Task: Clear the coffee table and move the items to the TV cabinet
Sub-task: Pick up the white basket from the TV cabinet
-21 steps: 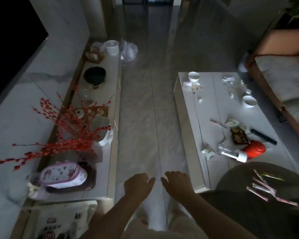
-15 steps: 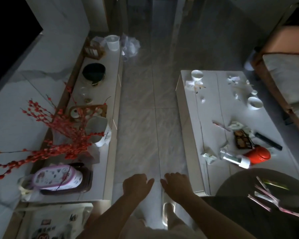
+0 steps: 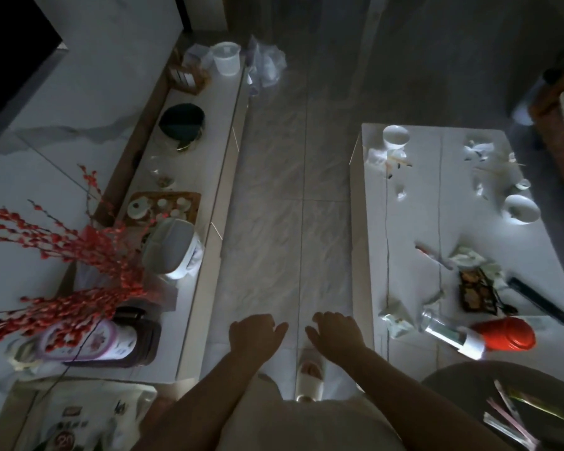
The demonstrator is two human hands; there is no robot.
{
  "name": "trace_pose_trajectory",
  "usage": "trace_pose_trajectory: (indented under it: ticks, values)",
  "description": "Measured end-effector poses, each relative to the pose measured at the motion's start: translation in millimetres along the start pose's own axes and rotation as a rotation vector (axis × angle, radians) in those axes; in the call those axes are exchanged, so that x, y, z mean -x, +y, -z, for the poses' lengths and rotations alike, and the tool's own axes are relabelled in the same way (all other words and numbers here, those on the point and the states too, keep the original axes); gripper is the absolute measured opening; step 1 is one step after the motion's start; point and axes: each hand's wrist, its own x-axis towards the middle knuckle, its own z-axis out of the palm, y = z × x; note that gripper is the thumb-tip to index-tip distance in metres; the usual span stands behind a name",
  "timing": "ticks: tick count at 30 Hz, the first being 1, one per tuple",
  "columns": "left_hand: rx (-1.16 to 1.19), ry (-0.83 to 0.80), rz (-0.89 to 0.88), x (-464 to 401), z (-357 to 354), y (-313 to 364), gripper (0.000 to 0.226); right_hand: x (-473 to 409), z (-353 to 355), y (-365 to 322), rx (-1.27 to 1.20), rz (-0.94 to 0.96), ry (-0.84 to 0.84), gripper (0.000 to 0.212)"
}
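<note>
- The left hand (image 3: 254, 333) and right hand (image 3: 336, 332) hung side by side over the floor between the furniture, fingers loosely curled, holding nothing.
- On the coffee table (image 3: 411, 203), to the right, a red-capped clear bottle (image 3: 476, 335) lay on its side nearest, a black remote (image 3: 538, 299) just beyond it.
- Farther along sat two white bowls (image 3: 520, 209) and crumpled tissues.
- The TV cabinet (image 3: 209, 255) ran along the left.

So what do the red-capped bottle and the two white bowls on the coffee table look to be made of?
Bottle: clear glass or plastic, see-through body; the cap is glossy red, likely plastic. Bowls: probably glazed ceramic, smooth white with bright sheen.
</note>
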Motion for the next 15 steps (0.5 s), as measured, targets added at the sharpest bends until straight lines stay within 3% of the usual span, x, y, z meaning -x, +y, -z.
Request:
trace_pose_trajectory:
  ticks: [9, 15]
  values:
    - [0.029, -0.043, 0.029, -52.5, 30.1, 4.9, 0.05, -54.7, 30.6, 12.8, -0.023, -0.015, -0.028, 0.043]
    - [0.055, -0.123, 0.008, -123.0, 65.9, 3.1, 0.054, -112.0, 65.5, 10.8, -0.101, -0.136, -0.018, 0.043]
